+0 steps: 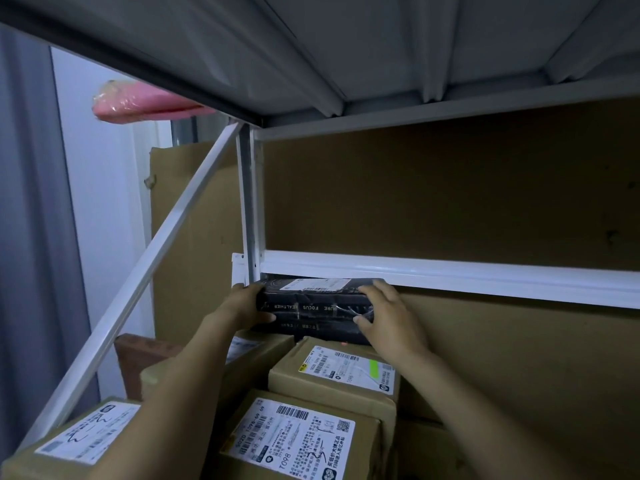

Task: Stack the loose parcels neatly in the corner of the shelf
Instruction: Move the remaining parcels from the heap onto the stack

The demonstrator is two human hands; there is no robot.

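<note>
Fingers (pixel 372 289) curled round each end, our left hand (pixel 244 303) and right hand (pixel 391 317) grip the parcel (pixel 311 306) above the boxes (pixel 332 372).

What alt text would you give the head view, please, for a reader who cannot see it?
A left hand and a right hand grip a black parcel by its ends at the left corner of a white metal shelf, above labelled brown cardboard parcels. A pink wrapped bundle juts from the level above.
</note>
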